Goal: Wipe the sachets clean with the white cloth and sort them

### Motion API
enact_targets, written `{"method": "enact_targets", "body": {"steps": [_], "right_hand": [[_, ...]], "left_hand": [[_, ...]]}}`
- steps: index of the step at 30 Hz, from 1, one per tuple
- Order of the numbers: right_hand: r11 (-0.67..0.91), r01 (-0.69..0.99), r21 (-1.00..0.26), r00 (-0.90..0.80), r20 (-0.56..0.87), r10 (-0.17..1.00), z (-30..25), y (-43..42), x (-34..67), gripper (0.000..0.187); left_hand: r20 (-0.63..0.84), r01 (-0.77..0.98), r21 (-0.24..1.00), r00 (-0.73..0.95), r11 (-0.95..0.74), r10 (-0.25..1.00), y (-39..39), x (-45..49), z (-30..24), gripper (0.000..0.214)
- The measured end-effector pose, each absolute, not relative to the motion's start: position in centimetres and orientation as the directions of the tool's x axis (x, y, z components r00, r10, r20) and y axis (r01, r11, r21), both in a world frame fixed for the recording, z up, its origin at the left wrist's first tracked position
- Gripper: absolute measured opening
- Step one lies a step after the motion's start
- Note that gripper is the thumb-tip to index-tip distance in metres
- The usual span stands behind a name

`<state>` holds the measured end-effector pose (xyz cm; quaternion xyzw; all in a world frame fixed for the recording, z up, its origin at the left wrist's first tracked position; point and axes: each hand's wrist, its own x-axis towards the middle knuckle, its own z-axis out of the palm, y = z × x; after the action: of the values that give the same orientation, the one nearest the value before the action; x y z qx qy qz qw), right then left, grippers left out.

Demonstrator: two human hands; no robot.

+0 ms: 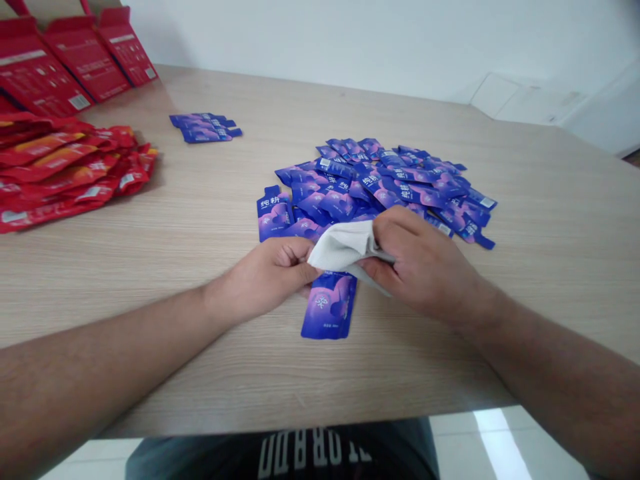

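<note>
My left hand [273,277] pinches the upper part of a blue and purple sachet [330,307], which hangs toward me above the table's front part. A white cloth [345,245] is bunched in my right hand [425,263] and drapes over the top of that sachet, hiding its upper end. Just beyond both hands lies a loose heap of matching sachets [380,180], overlapping at different angles. One sachet [274,212] at the heap's left edge lies with its printed face up.
A small group of blue sachets [207,128] lies apart at the back left. Shiny red packets [75,167] are piled at the left, before open red boxes [85,60]. The wooden table [200,393] ends near my lap; a white wall [325,47] stands behind.
</note>
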<state>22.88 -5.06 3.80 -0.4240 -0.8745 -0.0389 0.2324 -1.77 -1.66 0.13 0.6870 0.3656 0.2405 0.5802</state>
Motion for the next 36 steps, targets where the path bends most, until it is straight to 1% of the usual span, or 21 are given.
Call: {"method": "enact_targets", "body": {"steps": [2,5,7,9,11,14,15,19,20,23,25,28,30,33,34,36], "right_hand": [[0.668,0.736,-0.113,-0.578,0.408,0.707,3.7,-5.5,22.4,0.012],[0.715,0.691,-0.103,-0.64,0.372,0.672,3.6,-5.8,22.1,0.009],[0.702,0.704,-0.112,-0.622,0.382,0.684,3.6,-5.6,22.1,0.008],[0.659,0.741,-0.127,-0.569,0.403,0.717,3.5,-5.4,22.3,0.009],[0.663,0.736,-0.133,-0.574,0.395,0.717,3.5,-5.4,22.3,0.009],[0.751,0.652,-0.109,-0.684,0.342,0.644,3.3,-5.7,22.1,0.007],[0.759,0.643,-0.107,-0.694,0.338,0.636,3.3,-5.8,22.0,0.007],[0.677,0.723,-0.138,-0.581,0.409,0.704,3.3,-5.8,22.0,0.007],[0.686,0.714,-0.14,-0.592,0.404,0.698,3.3,-5.8,21.9,0.006],[0.778,0.614,-0.133,-0.717,0.317,0.62,3.2,-6.0,21.8,0.008],[0.777,0.615,-0.133,-0.717,0.316,0.621,3.1,-6.0,21.8,0.008],[0.708,0.692,-0.141,-0.616,0.397,0.681,3.1,-5.9,21.9,0.008],[0.74,0.659,-0.133,-0.661,0.367,0.655,3.1,-6.1,21.8,0.007],[0.823,0.557,-0.114,-0.78,0.267,0.565,3.1,-6.3,21.6,0.013],[0.822,0.557,-0.113,-0.78,0.267,0.566,3.1,-6.3,21.6,0.014],[0.775,0.621,-0.121,-0.709,0.335,0.621,3.1,-6.1,21.8,0.01]], "left_hand": [[-0.124,0.155,0.987,0.563,0.043,0.817,-1.8,-1.6,-0.1,0.023],[-0.149,0.053,0.989,0.51,0.142,0.847,-2.0,-1.3,-0.3,0.027],[-0.182,0.021,0.979,0.522,0.201,0.833,-2.1,-1.2,-0.3,0.028],[-0.214,0.011,0.969,0.537,0.247,0.816,-2.2,-1.2,-0.2,0.029],[-0.211,0.002,0.969,0.533,0.248,0.819,-2.3,-1.2,0.0,0.029],[-0.166,-0.009,0.98,0.522,0.2,0.837,-2.3,-1.2,0.1,0.029],[-0.155,-0.013,0.982,0.521,0.19,0.84,-2.4,-1.2,0.1,0.029],[-0.148,-0.021,0.982,0.519,0.186,0.842,-2.3,-1.2,0.0,0.03],[-0.146,-0.017,0.983,0.52,0.181,0.842,-2.3,-1.2,0.0,0.03],[-0.135,-0.011,0.986,0.529,0.166,0.838,-2.3,-1.3,0.0,0.03],[-0.153,-0.033,0.98,0.52,0.198,0.84,-2.3,-1.2,0.1,0.031],[-0.2,-0.078,0.959,0.5,0.274,0.842,-2.4,-1.1,0.2,0.031],[-0.211,-0.101,0.949,0.504,0.299,0.837,-2.5,-1.1,0.2,0.032],[-0.209,-0.117,0.943,0.523,0.312,0.826,-2.5,-1.1,0.2,0.033],[-0.209,-0.12,0.942,0.523,0.315,0.826,-2.5,-1.1,0.2,0.032],[-0.211,-0.127,0.94,0.512,0.316,0.833,-2.4,-1.1,0.2,0.032]]}}
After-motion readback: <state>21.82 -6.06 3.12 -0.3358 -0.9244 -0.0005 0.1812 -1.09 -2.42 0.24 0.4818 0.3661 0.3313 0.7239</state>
